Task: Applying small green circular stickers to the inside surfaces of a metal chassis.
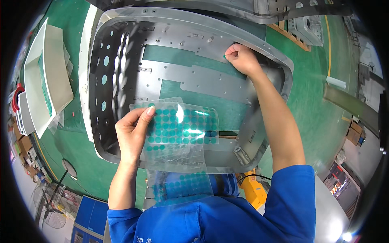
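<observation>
My left hand (132,131) grips clear plastic sheets (184,133) covered with several round teal stickers, held over the near side of a large grey metal panel (194,81). The panel has a raised rim, many holes and rectangular cut-outs that show the green floor. My right hand (242,58) reaches to the panel's far right, fingers pinched on a small teal sticker at a hole near the rim. Another clear sticker sheet (182,188) hangs lower, against my blue jacket.
A white tray (46,77) with a clear film lies at the left on the green floor. More grey metal parts (283,12) stand beyond the panel. A yellow device (253,188) sits under the near edge. A fan (50,202) and blue crates (91,214) are at lower left.
</observation>
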`<state>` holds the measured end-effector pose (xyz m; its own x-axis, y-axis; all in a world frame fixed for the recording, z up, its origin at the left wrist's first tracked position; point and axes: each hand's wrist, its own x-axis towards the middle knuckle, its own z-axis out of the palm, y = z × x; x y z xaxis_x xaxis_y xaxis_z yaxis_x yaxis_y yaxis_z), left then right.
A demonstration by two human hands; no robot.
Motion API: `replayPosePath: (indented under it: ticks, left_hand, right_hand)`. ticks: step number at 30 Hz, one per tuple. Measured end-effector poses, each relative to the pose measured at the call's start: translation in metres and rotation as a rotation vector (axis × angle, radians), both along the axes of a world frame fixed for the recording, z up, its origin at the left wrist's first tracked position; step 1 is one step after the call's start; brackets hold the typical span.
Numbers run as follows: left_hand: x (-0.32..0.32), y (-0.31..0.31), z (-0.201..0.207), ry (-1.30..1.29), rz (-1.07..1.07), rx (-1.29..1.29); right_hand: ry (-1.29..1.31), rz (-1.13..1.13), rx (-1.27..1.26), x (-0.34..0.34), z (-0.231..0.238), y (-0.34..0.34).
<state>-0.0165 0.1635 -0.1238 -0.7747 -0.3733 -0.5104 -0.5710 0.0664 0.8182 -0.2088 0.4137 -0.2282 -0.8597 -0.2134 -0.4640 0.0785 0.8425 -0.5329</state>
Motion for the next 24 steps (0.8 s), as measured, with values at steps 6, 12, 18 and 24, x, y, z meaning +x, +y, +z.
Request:
replayPosePath:
  ticks: [6,12,18,24]
  left_hand:
    - [-0.001,0.001,-0.003,0.017,0.008,-0.003]
    - [-0.002,0.001,-0.001,0.012,0.022,0.000]
    - [-0.003,0.000,-0.001,0.000,0.024,0.006]
    - [-0.003,0.001,-0.001,0.002,0.014,0.014]
  right_hand:
    - [0.031,0.009,0.023,0.000,-0.004,0.002]
    - [-0.027,0.045,0.088,-0.002,-0.002,0.002]
    - [0.021,0.005,0.047,0.000,-0.001,0.001]
    - [0.129,0.031,0.068,0.008,0.006,-0.004]
